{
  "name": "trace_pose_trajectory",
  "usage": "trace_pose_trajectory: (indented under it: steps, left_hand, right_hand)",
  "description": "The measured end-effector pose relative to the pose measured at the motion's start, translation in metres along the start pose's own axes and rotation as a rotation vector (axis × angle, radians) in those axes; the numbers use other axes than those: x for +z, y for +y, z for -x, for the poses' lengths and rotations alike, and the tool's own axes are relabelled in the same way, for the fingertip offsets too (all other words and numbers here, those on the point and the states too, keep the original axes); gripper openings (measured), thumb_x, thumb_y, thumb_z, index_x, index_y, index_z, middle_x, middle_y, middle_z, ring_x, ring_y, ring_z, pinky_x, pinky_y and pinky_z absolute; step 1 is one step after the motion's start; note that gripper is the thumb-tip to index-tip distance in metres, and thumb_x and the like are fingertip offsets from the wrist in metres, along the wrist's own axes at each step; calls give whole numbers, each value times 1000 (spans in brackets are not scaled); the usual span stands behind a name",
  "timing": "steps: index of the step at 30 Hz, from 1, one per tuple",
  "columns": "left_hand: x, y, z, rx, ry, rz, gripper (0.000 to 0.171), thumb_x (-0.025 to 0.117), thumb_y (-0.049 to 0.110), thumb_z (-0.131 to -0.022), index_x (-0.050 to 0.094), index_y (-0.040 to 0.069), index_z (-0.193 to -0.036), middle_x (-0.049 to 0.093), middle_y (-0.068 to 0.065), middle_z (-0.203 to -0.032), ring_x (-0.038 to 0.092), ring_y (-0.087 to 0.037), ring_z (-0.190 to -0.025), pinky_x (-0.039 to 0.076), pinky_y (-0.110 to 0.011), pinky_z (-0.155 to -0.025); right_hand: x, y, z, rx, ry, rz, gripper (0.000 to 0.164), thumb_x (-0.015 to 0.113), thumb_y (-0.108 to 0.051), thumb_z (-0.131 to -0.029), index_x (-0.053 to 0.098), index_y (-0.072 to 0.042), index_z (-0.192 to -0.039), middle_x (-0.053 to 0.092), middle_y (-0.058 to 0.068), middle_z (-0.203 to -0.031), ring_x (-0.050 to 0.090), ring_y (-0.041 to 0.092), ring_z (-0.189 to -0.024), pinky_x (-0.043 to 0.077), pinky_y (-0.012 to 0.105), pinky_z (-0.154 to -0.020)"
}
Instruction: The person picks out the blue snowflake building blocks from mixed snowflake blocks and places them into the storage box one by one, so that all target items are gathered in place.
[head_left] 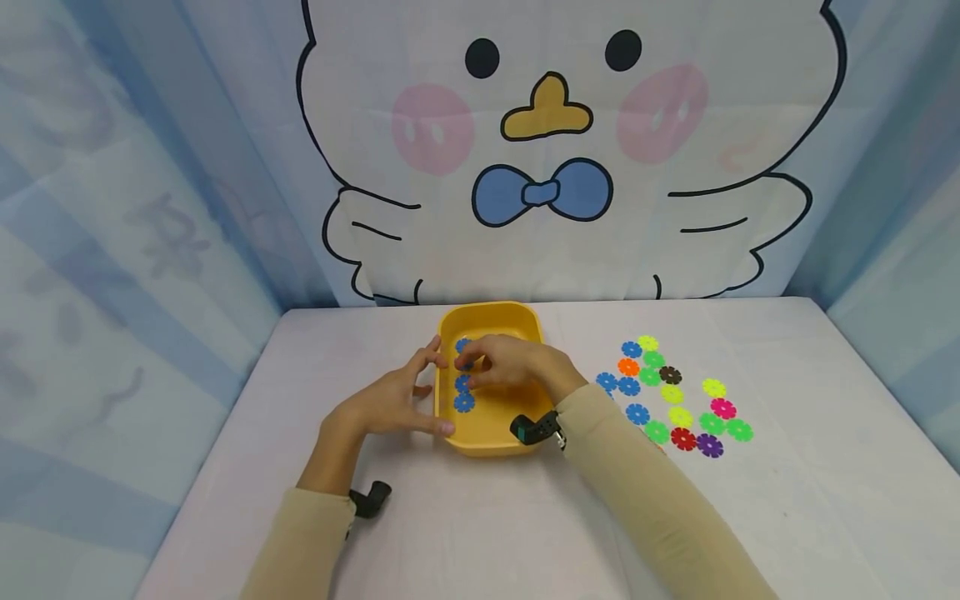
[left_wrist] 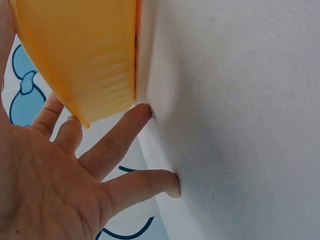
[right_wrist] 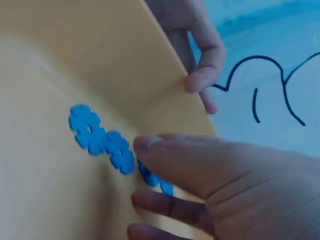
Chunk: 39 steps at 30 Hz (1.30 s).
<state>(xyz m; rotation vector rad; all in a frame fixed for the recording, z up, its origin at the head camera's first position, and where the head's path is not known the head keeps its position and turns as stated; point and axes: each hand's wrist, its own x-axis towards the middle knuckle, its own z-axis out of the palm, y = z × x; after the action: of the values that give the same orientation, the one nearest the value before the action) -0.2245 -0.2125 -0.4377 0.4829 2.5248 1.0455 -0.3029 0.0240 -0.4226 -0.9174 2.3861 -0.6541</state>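
Head view: blue notched discs (head_left: 464, 403) lined along 9 o'clock wall of yellow tray (head_left: 495, 429). My left hand (head_left: 390, 402), spread wide, touches tray; right hand (head_left: 513, 358) over discs, pinch I cannot tell. Judged step: aligning row; next move calls for light touch.

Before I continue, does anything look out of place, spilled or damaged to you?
Nothing stands out. The blue notched discs lie in a line inside the yellow tray, which sits upright on the white table. The mixed-colour notched discs on the right are spread loosely, but I see no damage.
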Motion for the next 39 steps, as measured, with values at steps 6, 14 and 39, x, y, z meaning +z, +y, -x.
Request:
trace_pose_trajectory:
  steps: [6,14,39]
  left_hand:
    - [0,1,1,-29,1,0,97,90,48,-76,32,26,-150,-2,17,-172,58,-33,-135,40,-57,-116]
    - [2,2,2,-27,6,-10,97,89,50,-77,31,25,-151,-2,16,-173,59,-34,-133,44,-56,-113]
    - [2,7,0,-66,13,-23,103,92,50,-73,31,26,-152,-1,15,-173,57,-34,-136,44,-56,-113]
  right_hand:
    - [-8,-6,4,-1,5,-3,36,66,-24,-102,64,-18,-138,65,2,-134,60,20,-107,53,34,-100]
    - [-18,-15,21,-60,8,59,37,66,-27,-102,65,-13,-137,66,5,-136,63,19,-112,54,34,-102]
    - [-34,-4,114,-133,184,100,34,75,-29,-96,68,-19,-128,67,-4,-126,63,24,-114,57,39,-95]
